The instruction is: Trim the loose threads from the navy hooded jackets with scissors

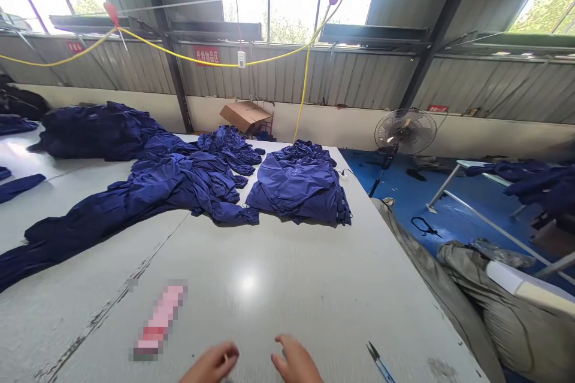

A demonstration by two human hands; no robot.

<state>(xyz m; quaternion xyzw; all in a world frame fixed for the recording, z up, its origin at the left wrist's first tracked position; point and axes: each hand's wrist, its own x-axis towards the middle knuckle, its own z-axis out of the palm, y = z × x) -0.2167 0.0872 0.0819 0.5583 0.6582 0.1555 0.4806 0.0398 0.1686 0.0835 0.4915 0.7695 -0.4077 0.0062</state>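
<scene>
My bare left hand (210, 364) curls, grip unclear; my right hand (296, 361) spreads open, slim blue-handled steel scissors (380, 361) at four o'clock.

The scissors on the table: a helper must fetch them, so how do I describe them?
On the long grey work table, come forward from the dark blue garments to the near edge. Right of the person's right hand lie the scissors, steel-bladed and blue-handled, unlike the blurred pink object left of the left hand.
</scene>
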